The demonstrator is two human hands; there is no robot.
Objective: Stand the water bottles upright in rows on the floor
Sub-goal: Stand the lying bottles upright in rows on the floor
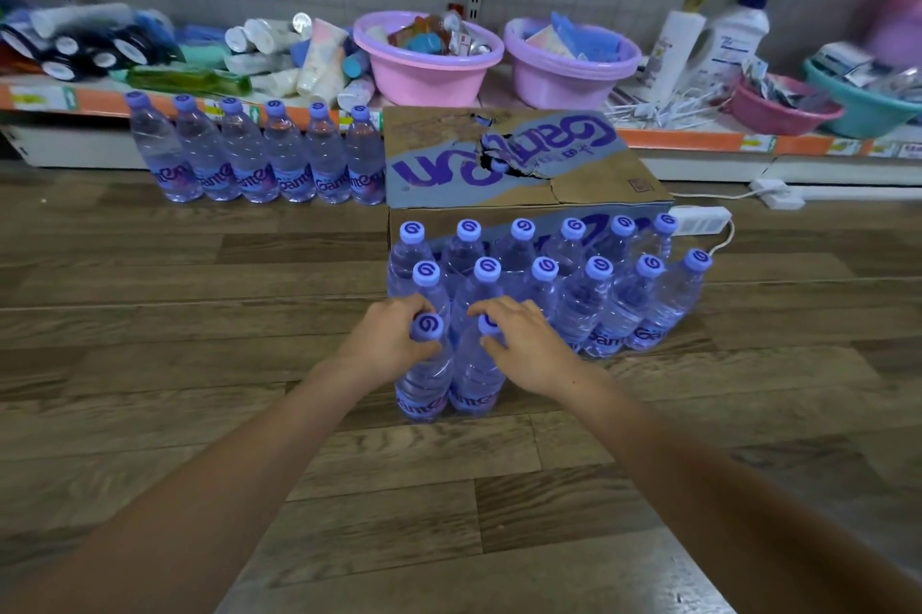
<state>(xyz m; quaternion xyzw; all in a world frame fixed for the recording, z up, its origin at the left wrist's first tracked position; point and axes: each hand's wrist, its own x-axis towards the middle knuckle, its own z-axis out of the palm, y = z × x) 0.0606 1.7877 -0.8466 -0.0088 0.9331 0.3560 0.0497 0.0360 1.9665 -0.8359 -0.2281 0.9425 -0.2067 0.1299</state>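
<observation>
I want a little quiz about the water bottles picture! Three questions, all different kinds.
1. True or false: the cardboard box sits behind the bottles by the hands.
2. How many bottles stand in the far row left of the box? A) three B) six C) nine
3. Fill in: each hand grips a bottle near its ____.

Key
1. True.
2. B, six.
3. Cap: the left hand is around the left front bottle, the right hand on the right front bottle.
</observation>
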